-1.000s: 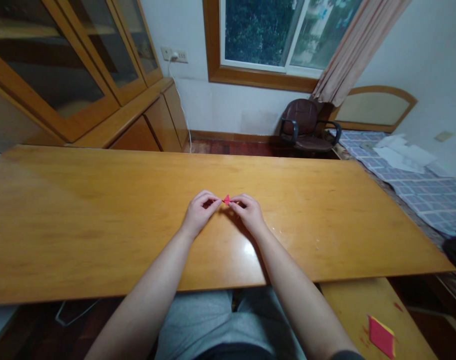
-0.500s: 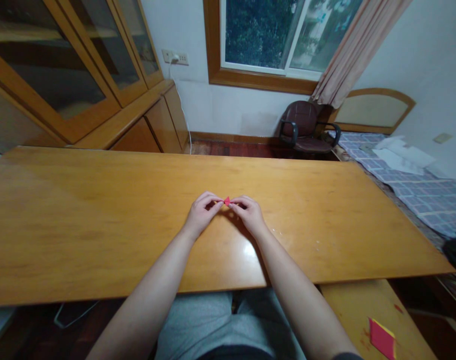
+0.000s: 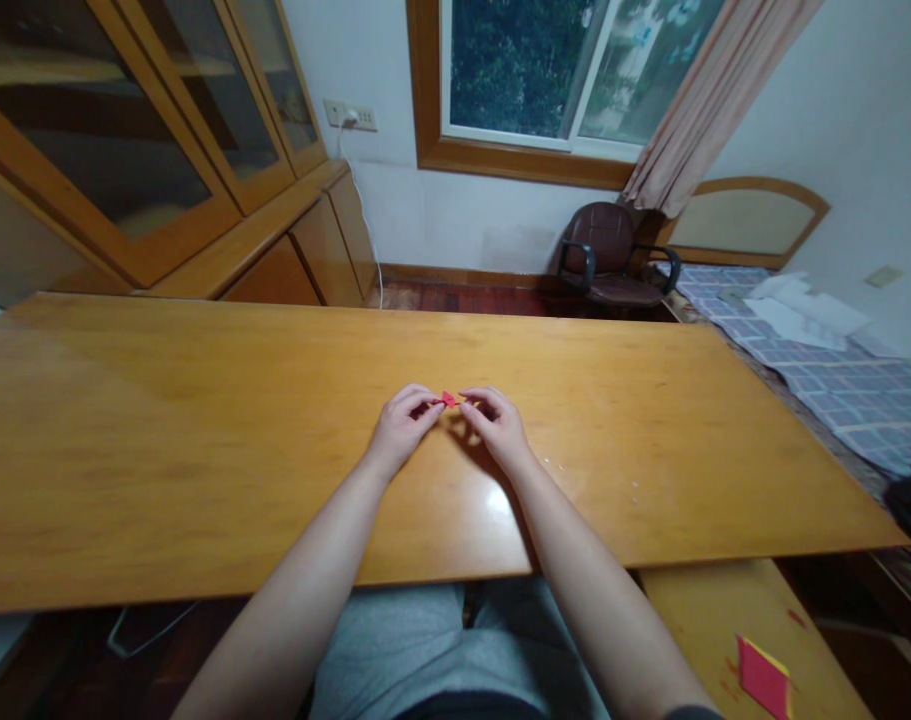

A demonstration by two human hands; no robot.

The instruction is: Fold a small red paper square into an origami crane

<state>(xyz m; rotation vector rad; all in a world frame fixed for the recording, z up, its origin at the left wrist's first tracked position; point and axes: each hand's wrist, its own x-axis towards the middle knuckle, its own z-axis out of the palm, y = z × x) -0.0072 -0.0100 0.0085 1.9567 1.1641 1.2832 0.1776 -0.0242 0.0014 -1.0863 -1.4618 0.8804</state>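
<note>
Over the middle of the table, a small piece of folded red paper [image 3: 448, 399] with pointed ends sits between my hands. My left hand [image 3: 408, 420] pinches its left end between thumb and fingers. Just to the right is my right hand [image 3: 494, 420], thumb and index finger a little apart. The paper's right tip reaches close to that thumb; whether they touch I cannot tell. Both forearms come in over the near table edge, and a shadow falls on the wood below my right hand.
The wooden table [image 3: 200, 430] has tiny white bits [image 3: 552, 463] right of my right arm. Red and yellow paper [image 3: 764, 678] lies on a lower wooden surface [image 3: 717, 600] at the lower right. Beyond stand a glass-door cabinet [image 3: 230, 200], an armchair [image 3: 609, 250] and a bed [image 3: 822, 370].
The red paper has shifted slightly left and turned with my left hand. My right thumb and index finger have moved apart from its right end.
</note>
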